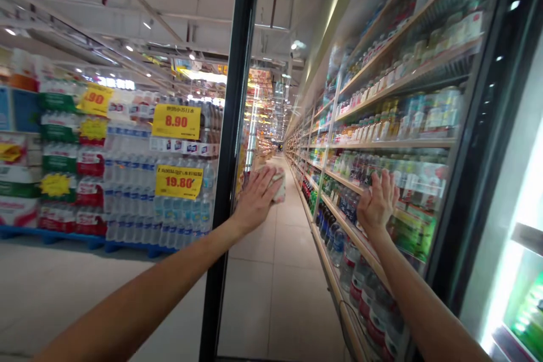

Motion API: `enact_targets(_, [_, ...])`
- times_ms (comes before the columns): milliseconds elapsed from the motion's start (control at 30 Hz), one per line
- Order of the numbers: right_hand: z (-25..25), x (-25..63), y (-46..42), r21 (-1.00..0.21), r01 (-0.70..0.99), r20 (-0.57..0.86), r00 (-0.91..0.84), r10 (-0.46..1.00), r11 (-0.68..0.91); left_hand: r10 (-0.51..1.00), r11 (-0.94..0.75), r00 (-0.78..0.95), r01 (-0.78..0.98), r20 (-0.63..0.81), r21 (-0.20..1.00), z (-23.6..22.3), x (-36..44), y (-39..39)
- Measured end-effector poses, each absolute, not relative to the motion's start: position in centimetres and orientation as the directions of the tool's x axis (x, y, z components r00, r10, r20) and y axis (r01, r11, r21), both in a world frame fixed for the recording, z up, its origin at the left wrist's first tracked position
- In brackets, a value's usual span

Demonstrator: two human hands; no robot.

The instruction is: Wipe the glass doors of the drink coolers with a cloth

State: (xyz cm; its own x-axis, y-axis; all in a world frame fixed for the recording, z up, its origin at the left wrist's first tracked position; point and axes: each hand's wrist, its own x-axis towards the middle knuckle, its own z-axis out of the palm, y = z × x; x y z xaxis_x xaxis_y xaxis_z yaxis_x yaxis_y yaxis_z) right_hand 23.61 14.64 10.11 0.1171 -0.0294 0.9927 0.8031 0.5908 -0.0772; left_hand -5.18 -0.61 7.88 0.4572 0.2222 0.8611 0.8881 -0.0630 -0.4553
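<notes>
My left hand (255, 198) reaches forward and presses a pale folded cloth (278, 185) against the glass door (271, 294), close to its black left frame (229, 141). The fingers lie over the cloth, and part of it shows past their tips. Farther right, my right hand (379, 199) is raised with its palm toward the glass and its fingers up, holding nothing. Whether its palm touches the pane I cannot tell. Shelves of bottled drinks (382, 138) show in the glass behind that hand.
To the left, stacked packs of bottled water (131, 181) stand on a blue pallet (139, 248), with yellow price signs (176, 121) on them. A lit cooler with green bottles (528, 305) is at the far right. Tiled floor (250, 277) runs down the aisle.
</notes>
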Motion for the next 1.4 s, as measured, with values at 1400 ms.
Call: enact_targets(1400, [4.0, 17.6, 10.0, -0.203, 0.753, 0.956, 0.29, -0.039, 0.626, 0.275, 0.07, 0.099, 0.99, 0.956, -0.123, 2.0, -3.6, -1.6])
